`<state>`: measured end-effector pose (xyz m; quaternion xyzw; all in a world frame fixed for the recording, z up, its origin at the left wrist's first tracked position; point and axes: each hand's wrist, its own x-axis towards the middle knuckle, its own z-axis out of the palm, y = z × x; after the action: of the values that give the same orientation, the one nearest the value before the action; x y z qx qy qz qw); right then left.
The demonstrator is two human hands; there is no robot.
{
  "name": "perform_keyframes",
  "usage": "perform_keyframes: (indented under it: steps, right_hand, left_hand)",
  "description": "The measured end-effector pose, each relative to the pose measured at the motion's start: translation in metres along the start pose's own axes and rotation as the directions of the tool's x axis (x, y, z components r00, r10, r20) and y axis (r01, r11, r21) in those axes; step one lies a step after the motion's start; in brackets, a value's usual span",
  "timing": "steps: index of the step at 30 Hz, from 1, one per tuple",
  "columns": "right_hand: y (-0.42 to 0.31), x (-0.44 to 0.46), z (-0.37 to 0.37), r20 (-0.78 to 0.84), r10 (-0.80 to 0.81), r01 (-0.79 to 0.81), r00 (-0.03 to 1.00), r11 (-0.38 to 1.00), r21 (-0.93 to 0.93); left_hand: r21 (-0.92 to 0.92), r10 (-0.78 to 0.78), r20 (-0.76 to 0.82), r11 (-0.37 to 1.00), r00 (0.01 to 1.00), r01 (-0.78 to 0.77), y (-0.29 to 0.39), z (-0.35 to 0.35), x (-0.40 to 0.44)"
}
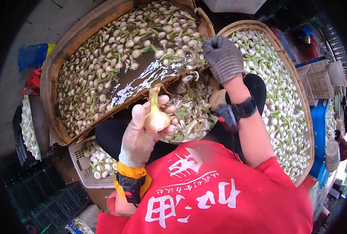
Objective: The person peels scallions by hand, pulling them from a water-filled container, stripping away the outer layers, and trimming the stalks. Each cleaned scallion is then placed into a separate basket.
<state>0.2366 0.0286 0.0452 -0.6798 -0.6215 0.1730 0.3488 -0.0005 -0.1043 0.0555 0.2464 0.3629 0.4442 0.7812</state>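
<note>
Crates (70, 199), dark and latticed, filled our lower left, and above them a curved, dark-sided container (40, 121) showed off its white bulbs. On we went to the big wooden tub (47, 78), a crowd of brownish, green-stemmed bulbs in murky water, light flashing off the surface! Just below it, a pale plastic basket (79, 163) carried a heap of whiter ones.

Then came our left hand (136, 134), white-gloved, palm up, a yellow-orange band at the wrist, and there was the bulb (156, 121)! We had it clamped between thumb and fingers, round base low, stem pointing up, in front of the tub's near edge. Behind it, loose peelings (193, 113) lay piled between our knees.

Further right, our right hand (223, 58), in grey knit, was up where the two tubs met, fingers curled together; whether they gripped anything, we couldn't tell. Beyond it, the second tub (304, 117) brimmed with clean white bulbs and green stems, and a blue bin (318, 132) stood past its rim.
</note>
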Motion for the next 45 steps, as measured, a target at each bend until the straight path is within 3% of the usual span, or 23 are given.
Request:
perform_keyframes:
  steps: [3,8,10,11,13,14,17,20,23,24,25,26,28,29,31,32,33,35,36,37,40,42,45]
  right_hand:
    - [-0.008,-0.041,0.007,0.255,-0.074,0.060,0.964,0.996,0.064]
    - [-0.018,-0.081,0.014,0.251,-0.121,0.078,0.960,0.982,0.175]
    - [-0.012,-0.087,0.019,0.103,-0.418,0.364,0.903,0.869,0.336]
    - [-0.022,-0.086,0.011,0.101,-0.413,0.360,0.905,0.871,0.333]
    - [-0.051,-0.080,-0.007,0.495,-0.300,0.241,0.815,0.954,0.181]
    - [-0.061,-0.080,-0.009,0.497,-0.169,0.140,0.851,0.986,0.095]
    - [-0.056,-0.073,-0.002,0.546,-0.161,0.133,0.822,0.987,0.092]
    - [-0.035,-0.078,0.011,0.535,-0.314,0.126,0.784,0.925,0.359]
    - [-0.027,-0.081,0.003,0.501,-0.413,0.144,0.760,0.860,0.489]
    - [-0.026,-0.082,-0.003,0.569,-0.308,-0.026,0.763,0.863,0.504]
    - [-0.023,-0.082,-0.008,0.635,-0.204,-0.196,0.745,0.843,0.501]
    - [-0.015,-0.083,-0.007,0.501,-0.304,-0.055,0.810,0.812,0.581]
    - [-0.009,-0.078,-0.019,0.505,-0.245,-0.073,0.828,0.845,0.530]
    - [-0.008,-0.074,-0.024,0.503,-0.189,-0.092,0.843,0.872,0.481]
    - [-0.006,-0.072,-0.024,0.565,-0.113,-0.233,0.818,0.831,0.505]
    - [-0.007,-0.074,-0.022,0.532,-0.076,-0.262,0.843,0.806,0.530]
    - [-0.007,-0.075,-0.019,0.498,-0.035,-0.289,0.866,0.779,0.556]
    - [-0.010,-0.079,-0.013,0.496,-0.092,-0.180,0.863,0.862,0.473]
    - [-0.012,-0.083,-0.009,0.550,-0.079,-0.231,0.832,0.850,0.473]
    - [-0.012,-0.089,-0.003,0.604,-0.069,-0.283,0.794,0.838,0.467]
    - [-0.013,-0.095,0.003,0.580,-0.128,-0.250,0.804,0.813,0.525]
    - [-0.019,-0.092,0.001,0.544,-0.195,-0.199,0.816,0.789,0.582]
    - [-0.032,-0.085,-0.003,0.465,-0.094,-0.251,0.880,0.739,0.625]
  left_hand:
    - [0.165,0.047,-0.078,0.986,0.996,-0.033,-0.002,0.012,0.002]
    - [0.321,0.111,-0.125,0.945,0.986,-0.066,-0.002,0.017,0.003]
    - [0.345,0.120,-0.079,0.935,0.990,-0.086,0.003,0.019,0.002]
    - [0.475,0.104,-0.052,0.877,0.993,-0.067,0.007,0.022,0.003]
    - [0.593,0.085,-0.030,0.803,0.996,-0.051,0.005,0.017,0.007]
    - [0.786,0.272,0.103,0.568,0.957,-0.246,-0.002,0.010,0.012]
    - [0.900,0.431,0.312,0.151,0.847,-0.409,-0.007,0.003,0.016]
    - [0.649,0.289,-0.118,0.746,0.950,-0.146,-0.018,-0.007,0.017]
    - [0.611,0.328,-0.194,0.778,0.924,-0.148,-0.018,-0.008,0.017]
    - [0.595,0.446,-0.228,0.767,0.865,-0.239,-0.020,-0.011,0.022]
    - [0.532,0.321,-0.248,0.834,0.914,-0.148,-0.004,-0.014,0.016]
    - [0.373,0.317,-0.233,0.902,0.919,-0.217,-0.002,-0.022,0.018]
    - [0.165,0.323,-0.159,0.940,0.933,-0.298,0.006,-0.028,0.018]
    - [0.164,0.326,-0.158,0.940,0.932,-0.301,0.009,-0.025,0.019]
    - [0.625,0.259,-0.161,0.774,0.952,-0.105,0.011,-0.017,0.024]
    - [0.688,0.239,-0.148,0.722,0.960,-0.074,0.007,-0.012,0.024]
    - [0.505,0.343,0.038,0.804,0.938,-0.315,-0.017,-0.028,0.035]
    - [0.225,0.158,0.088,0.959,0.984,-0.174,-0.022,-0.010,0.031]
    - [0.198,0.203,-0.018,0.961,0.979,-0.196,-0.026,-0.001,0.033]
    - [0.396,0.208,-0.179,0.910,0.962,-0.123,-0.018,0.006,0.032]
    - [0.473,0.269,-0.132,0.863,0.954,-0.178,-0.014,-0.006,0.035]
    - [0.439,0.120,0.034,0.890,0.992,-0.123,-0.016,-0.028,0.032]
    - [0.292,0.030,0.056,0.955,0.998,-0.045,-0.016,-0.032,0.027]
